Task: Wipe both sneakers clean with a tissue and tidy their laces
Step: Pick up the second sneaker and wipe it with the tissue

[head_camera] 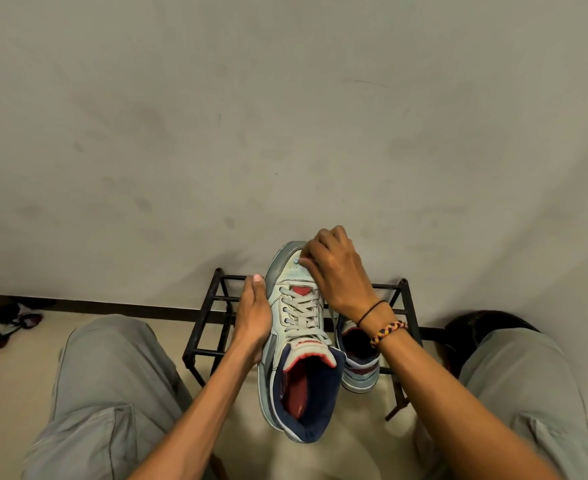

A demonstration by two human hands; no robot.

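A white and grey sneaker (299,344) with a navy collar and red insole is held up in front of me, toe pointing away. My left hand (253,317) grips its left side. My right hand (337,271) rests over the toe, fingers curled; a small pale bit shows at the fingertips, and whether it is a tissue I cannot tell. The grey laces (301,315) are threaded and lie flat. The second sneaker (358,362) sits on the rack behind my right wrist, mostly hidden.
A low black metal shoe rack (213,327) stands against the grey wall. My knees in grey trousers flank it. Dark slippers (8,323) lie on the floor at far left. A dark object (465,323) sits behind my right knee.
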